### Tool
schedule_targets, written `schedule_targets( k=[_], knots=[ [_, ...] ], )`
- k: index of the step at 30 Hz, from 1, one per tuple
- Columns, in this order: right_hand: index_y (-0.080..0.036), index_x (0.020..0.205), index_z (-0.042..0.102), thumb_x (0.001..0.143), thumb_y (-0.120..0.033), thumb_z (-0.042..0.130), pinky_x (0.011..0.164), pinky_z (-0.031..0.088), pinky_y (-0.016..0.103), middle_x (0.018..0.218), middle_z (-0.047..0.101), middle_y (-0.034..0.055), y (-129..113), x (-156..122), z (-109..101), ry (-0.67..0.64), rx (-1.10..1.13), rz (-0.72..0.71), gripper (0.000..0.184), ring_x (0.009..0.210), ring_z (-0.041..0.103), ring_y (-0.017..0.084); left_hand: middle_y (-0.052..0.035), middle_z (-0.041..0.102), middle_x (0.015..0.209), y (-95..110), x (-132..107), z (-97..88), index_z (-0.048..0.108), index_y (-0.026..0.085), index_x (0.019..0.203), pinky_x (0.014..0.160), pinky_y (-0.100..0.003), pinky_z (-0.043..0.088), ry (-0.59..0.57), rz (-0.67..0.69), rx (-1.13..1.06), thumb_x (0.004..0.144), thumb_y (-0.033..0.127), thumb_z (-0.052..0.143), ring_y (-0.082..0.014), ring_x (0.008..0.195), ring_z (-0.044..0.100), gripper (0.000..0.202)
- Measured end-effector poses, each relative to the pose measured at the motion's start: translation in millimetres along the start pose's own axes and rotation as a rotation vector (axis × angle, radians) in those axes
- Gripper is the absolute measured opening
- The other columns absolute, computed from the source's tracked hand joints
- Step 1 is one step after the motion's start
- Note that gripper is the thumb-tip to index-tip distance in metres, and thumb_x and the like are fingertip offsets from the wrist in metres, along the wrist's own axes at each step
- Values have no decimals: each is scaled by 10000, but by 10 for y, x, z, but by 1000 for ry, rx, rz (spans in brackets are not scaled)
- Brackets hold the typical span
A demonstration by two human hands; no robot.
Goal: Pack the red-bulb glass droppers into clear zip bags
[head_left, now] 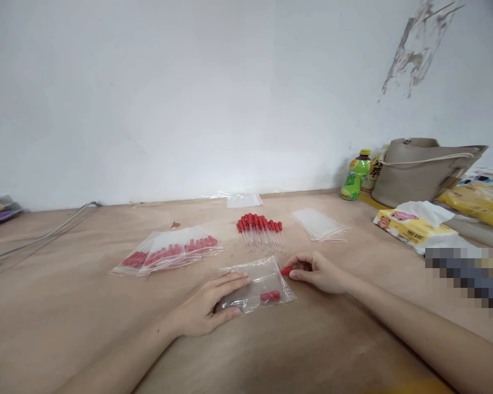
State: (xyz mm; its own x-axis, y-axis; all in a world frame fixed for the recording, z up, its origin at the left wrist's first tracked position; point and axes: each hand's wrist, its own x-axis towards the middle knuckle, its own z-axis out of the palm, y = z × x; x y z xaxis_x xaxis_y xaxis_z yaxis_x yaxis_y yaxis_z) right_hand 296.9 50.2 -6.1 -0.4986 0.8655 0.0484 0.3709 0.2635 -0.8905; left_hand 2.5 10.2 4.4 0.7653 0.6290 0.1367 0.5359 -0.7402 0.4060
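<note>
A clear zip bag [252, 302] lies flat in front of me, its mouth facing right. Inside it rests a dropper with a red rubber bulb [270, 296]. My left hand [211, 301] lies on the bag's left part, fingers stretched out. At the bag's mouth, my right hand [318, 272] pinches a second dropper by its red bulb [286, 271]; the thin clear stem reaches into the bag. Behind the bag is a pile of red-bulbed droppers [259, 225]. Filled bags [172, 249] overlap one another to the left, with red bulbs showing through.
Flat bags [318, 223] are stacked right of the pile, and another bag [244, 201] lies by the wall. At the right stand a tissue pack [411, 227], a green bottle [355, 176] and a grey-beige bag [411, 172]. A grey cable [61, 230] crosses the left side.
</note>
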Motion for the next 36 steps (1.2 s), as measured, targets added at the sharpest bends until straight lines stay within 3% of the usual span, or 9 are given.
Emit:
schedule_targets(
  k=[6,14,20,22,24,27,29,33,36],
  knots=[
    [-156,819,640,727,-245,571,581,396,239,718,609,24,-12,6,1,-5,-179,-93,146,635,511,119,-19,395,1357,3,3,7,314,266,1345,1048,-382,261,4,10,-2,882,330,475,-199,1238,358,494],
    [-131,759,632,740,-242,554,504,342,199,613,528,-7,-69,37,246,-21,-105,-164,137,544,433,83,-23,421,1338,14,20,-8,314,269,1346,1037,-392,275,11,15,1,876,334,484,-210,1221,382,505],
    [-132,773,613,758,-262,510,529,369,207,664,582,12,-89,45,306,17,-47,-117,166,571,482,95,-33,423,1338,-8,20,5,334,261,1340,1033,-400,280,10,14,7,872,340,490,-216,1224,380,499],
    [-133,809,606,749,-285,513,553,395,219,691,611,24,-39,88,262,63,-19,-71,188,597,517,109,-31,403,1352,-19,21,9,347,265,1334,1036,-402,274,7,11,7,873,341,488,-217,1239,360,488],
    [-133,822,600,739,-301,520,584,415,234,723,633,38,38,182,173,193,-45,-38,204,630,544,124,-29,378,1367,-30,22,17,361,269,1327,1037,-405,271,2,10,-3,875,335,488,-218,1251,342,475],
    [-146,803,601,728,-270,519,620,419,237,764,643,41,166,412,-26,453,-264,20,167,662,556,128,-39,375,1367,-47,21,35,388,261,1313,1030,-405,284,20,20,-38,866,321,502,-222,1245,353,465],
    [-155,809,602,719,-256,526,651,418,234,792,648,40,230,599,-166,545,-421,117,155,688,564,128,-50,392,1354,-54,17,46,418,254,1296,1018,-409,302,42,31,-58,857,307,514,-227,1230,377,453],
    [-141,853,599,686,-310,576,681,408,257,828,648,85,271,950,-341,562,-495,236,239,784,579,179,-46,400,1348,-52,11,48,429,265,1285,1019,-433,287,58,49,-61,850,285,522,-234,1223,387,446],
    [-134,753,605,636,-272,624,640,397,279,783,639,132,234,1132,-354,532,-514,290,182,794,583,234,-44,379,1362,-41,5,40,398,269,1304,1030,-443,262,26,46,-39,859,279,509,-229,1240,360,458]
  ],
)
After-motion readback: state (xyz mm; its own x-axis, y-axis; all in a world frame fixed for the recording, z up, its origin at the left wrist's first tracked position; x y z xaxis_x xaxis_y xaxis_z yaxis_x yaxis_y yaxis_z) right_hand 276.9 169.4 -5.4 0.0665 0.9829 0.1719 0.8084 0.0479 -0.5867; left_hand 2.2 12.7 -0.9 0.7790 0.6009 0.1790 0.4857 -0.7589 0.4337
